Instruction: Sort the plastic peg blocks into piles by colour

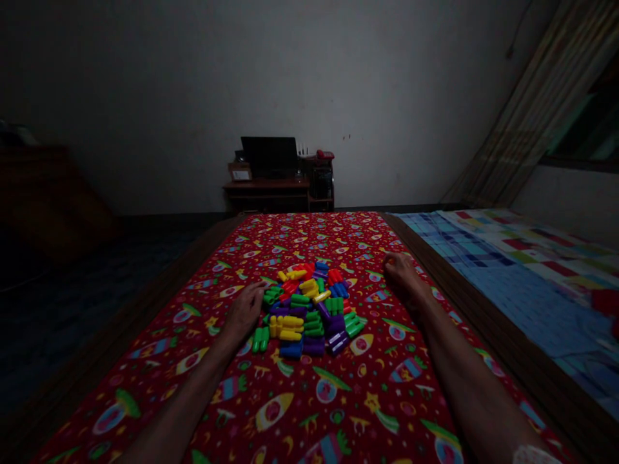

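Note:
A heap of plastic building pieces, each like short tubes joined side by side, lies on a red patterned cloth (271, 412). Yellow pieces (286, 327), green pieces (333, 305), purple pieces (335, 325), blue pieces (291, 348) and red pieces (334, 277) are mixed together. My left hand (247, 305) rests at the heap's left edge, fingers stretched out close to a green piece (271, 295); whether they touch it I cannot tell. To the right of the heap, my right hand (402, 274) lies on the cloth with its fingers curled in, no piece visible in it.
Beyond the cloth's far edge, a low desk (265, 185) holds a dark monitor (269, 154) against the wall. A bed with a blue checked sheet (488, 277) is on the right. A dark cabinet (43, 193) stands at left, and a curtain (541, 103) hangs by the window.

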A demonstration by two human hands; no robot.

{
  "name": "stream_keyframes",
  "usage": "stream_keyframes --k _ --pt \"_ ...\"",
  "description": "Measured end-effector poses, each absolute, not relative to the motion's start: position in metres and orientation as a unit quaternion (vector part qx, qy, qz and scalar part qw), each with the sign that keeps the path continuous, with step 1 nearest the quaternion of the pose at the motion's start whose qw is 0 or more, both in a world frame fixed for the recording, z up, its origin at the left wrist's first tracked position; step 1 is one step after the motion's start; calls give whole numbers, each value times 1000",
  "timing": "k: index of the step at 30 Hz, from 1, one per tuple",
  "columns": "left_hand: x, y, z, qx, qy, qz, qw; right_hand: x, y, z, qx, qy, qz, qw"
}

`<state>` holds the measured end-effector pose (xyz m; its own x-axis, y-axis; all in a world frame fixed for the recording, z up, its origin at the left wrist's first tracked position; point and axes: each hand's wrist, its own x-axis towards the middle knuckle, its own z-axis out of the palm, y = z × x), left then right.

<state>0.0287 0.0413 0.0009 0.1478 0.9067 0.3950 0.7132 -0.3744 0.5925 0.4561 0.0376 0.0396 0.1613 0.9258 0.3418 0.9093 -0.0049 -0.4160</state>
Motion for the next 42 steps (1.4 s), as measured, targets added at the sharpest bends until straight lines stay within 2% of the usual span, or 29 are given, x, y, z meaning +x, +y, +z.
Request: stream_keyframes --k 2,5,8,11,13,15,17,21,23,26,29,35,38,42 --pt "28 41 0 745 543 363 136 450 36 49 -703 -654 6 279" --pt "28 42 -2 743 543 363 141 420 34 68 -683 -640 -21 351" --pt "28 43 -2 744 542 363 143 367 28 81 -582 -712 44 390" --pt "29 42 0 744 543 363 142 310 17 80 -468 -823 83 312" --pt "30 41 1 745 543 361 141 285 13 75 -443 -863 65 233" --pt "30 40 2 745 543 360 141 276 13 70 -434 -879 53 193" --pt "30 39 3 745 543 361 142 283 17 71 -443 -868 50 220" --pt "30 38 3 747 540 361 142 330 33 82 -521 -764 39 377" --pt "29 39 3 746 541 362 140 363 39 85 -573 -701 27 423" --pt "29 40 1 746 542 363 138 415 41 78 -664 -607 -11 436" --pt "28 43 -1 746 542 363 137 457 37 58 -744 -528 -43 408" --pt "27 44 -2 747 541 363 132 486 27 29 -808 -463 -7 364" --pt "28 43 -1 747 543 361 128 481 29 35 -799 -451 -3 398" --pt "28 43 0 754 539 352 133 448 32 70 -730 -477 -7 490"
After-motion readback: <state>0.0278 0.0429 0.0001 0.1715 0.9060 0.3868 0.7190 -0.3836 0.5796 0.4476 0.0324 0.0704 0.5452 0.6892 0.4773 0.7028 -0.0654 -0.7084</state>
